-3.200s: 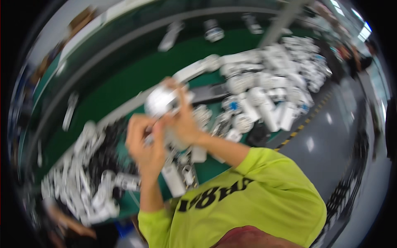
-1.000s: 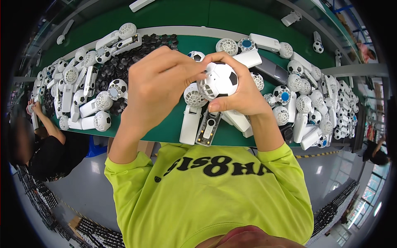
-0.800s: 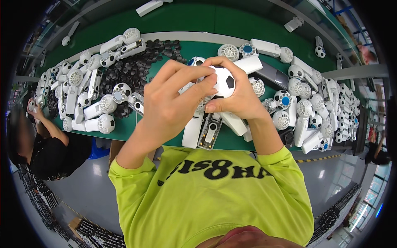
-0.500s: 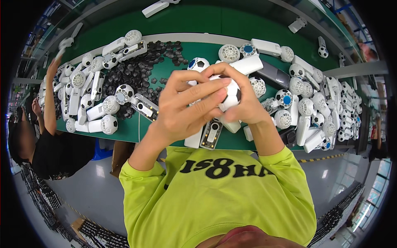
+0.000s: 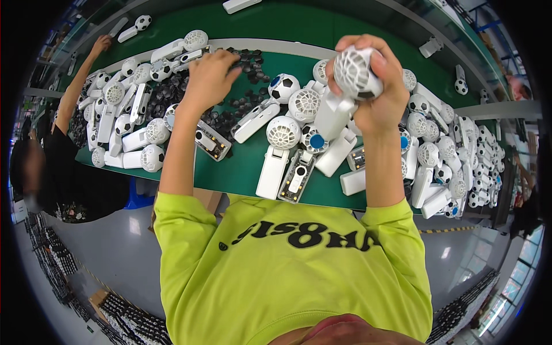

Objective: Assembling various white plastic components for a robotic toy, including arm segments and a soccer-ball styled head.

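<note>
High over the right part of the bench, my right hand (image 5: 386, 95) is closed around a white handheld fan (image 5: 352, 70). Its round head has an openwork grille and black football patches, and its handle points down. Off to the left, my left hand (image 5: 211, 79) reaches over a pile of small black pentagon pieces (image 5: 167, 92); its thumb stands apart from the fingers and nothing shows in it. Below the hands lie more fans, among them one with a grille head (image 5: 284, 132) and one with a blue disc (image 5: 313, 141). Nearby, an uncovered handle (image 5: 298, 175) shows its inner parts.
Fans are heaped at the bench's left (image 5: 115, 115) and right (image 5: 443, 138). Beyond the bench's raised rim runs a green conveyor (image 5: 287, 26) carrying a few fans. At the left, a person in black (image 5: 80, 178) reaches toward it.
My hands have parted. My right hand has lifted the fan up and right, its grille now showing; my left hand has let go and moved left to the black pieces.
</note>
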{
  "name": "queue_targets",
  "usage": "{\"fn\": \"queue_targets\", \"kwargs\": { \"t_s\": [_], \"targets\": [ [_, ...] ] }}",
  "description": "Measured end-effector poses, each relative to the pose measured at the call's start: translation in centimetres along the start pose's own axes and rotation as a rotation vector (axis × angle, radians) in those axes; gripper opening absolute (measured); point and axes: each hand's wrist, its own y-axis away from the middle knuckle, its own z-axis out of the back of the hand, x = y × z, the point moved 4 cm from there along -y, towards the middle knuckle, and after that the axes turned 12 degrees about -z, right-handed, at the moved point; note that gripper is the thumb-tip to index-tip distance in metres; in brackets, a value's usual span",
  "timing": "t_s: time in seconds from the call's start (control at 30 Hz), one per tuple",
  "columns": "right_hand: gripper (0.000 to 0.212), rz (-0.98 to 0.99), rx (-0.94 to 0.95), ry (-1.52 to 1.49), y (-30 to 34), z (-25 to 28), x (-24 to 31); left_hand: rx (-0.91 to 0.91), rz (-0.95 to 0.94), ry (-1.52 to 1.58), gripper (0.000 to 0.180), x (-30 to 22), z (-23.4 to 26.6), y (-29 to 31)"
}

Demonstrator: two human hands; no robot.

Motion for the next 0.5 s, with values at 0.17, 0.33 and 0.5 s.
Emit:
{"fn": "queue_targets", "kwargs": {
  "t_s": [0.17, 0.33, 0.5],
  "targets": [
    [0.033, 0.062, -0.050, 0.038, -2.8, -1.0, 0.8, 0.194, 0.008, -0.042, 0.020, 2.7, -4.4, -0.4],
    [0.032, 0.186, -0.026, 0.065, -3.4, -1.4, 0.6, 0.273, 0.144, 0.089, 0.019, 3.5, -5.4, -0.8],
    [0.032, 0.277, -0.059, 0.138, -4.6, -0.5, 0.5, 0.291, 0.130, 0.167, 0.018, 2.1, -3.6, -1.2]
  ]
}}
